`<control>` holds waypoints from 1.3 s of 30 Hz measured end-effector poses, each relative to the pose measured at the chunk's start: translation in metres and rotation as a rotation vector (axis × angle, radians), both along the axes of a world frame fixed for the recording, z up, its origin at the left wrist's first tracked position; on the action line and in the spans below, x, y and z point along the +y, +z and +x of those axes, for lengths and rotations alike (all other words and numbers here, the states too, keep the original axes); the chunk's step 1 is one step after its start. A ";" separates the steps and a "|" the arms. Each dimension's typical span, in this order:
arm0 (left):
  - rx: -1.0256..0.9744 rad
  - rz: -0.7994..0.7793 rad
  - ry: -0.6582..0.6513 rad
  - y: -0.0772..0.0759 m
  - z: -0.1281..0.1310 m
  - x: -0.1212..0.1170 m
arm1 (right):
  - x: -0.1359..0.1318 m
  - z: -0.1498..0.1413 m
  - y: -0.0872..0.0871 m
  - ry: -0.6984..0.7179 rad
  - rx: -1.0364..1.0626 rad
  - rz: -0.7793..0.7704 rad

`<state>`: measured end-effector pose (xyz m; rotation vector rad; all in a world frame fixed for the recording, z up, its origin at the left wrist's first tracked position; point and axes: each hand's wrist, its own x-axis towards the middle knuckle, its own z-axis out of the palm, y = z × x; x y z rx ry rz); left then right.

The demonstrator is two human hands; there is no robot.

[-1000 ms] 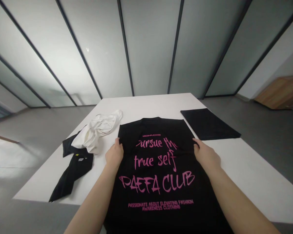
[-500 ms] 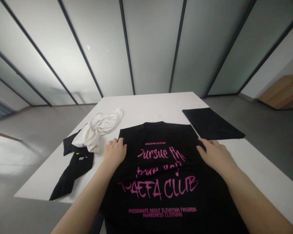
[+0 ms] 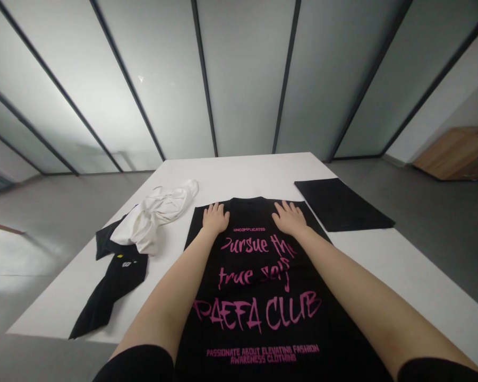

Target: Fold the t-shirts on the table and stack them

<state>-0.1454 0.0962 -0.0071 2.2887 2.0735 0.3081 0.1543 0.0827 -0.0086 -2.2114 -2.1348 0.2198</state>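
A black T-shirt with pink lettering lies flat on the white table, its collar end pointing away from me. My left hand presses palm down on the shirt's upper part, left of the collar. My right hand rests the same way on the right of the collar, fingers spread. Neither hand grips the cloth. My forearms cover part of the shirt's lower area and its side edges. A crumpled white garment lies left of the shirt, partly on a twisted black garment.
A folded black garment lies flat at the table's right side. The table edges drop to a grey floor on both sides. Frosted glass panels stand behind the table, and a wooden cabinet sits at the far right.
Both hands have slid away from me up the shirt, from its sides to the collar area, and moved closer together. The cloth under them looks smoother, and the lettering is less wrinkled.
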 end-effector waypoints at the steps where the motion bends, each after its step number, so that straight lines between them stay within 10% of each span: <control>1: 0.000 -0.010 -0.001 0.000 -0.001 0.006 | 0.005 0.001 0.001 -0.005 0.002 -0.005; 18: -0.126 -0.039 -0.009 0.007 0.000 0.022 | 0.035 -0.012 0.006 -0.110 0.129 0.008; 25: -0.337 0.083 0.141 0.011 -0.035 0.029 | 0.035 0.015 -0.002 -0.128 0.756 0.364; 30: -0.639 0.059 0.211 0.012 -0.046 0.037 | 0.042 0.043 -0.002 -0.493 1.324 0.433; 39: -1.128 -0.208 0.462 0.028 -0.075 0.047 | 0.043 0.065 0.009 -0.616 1.217 0.258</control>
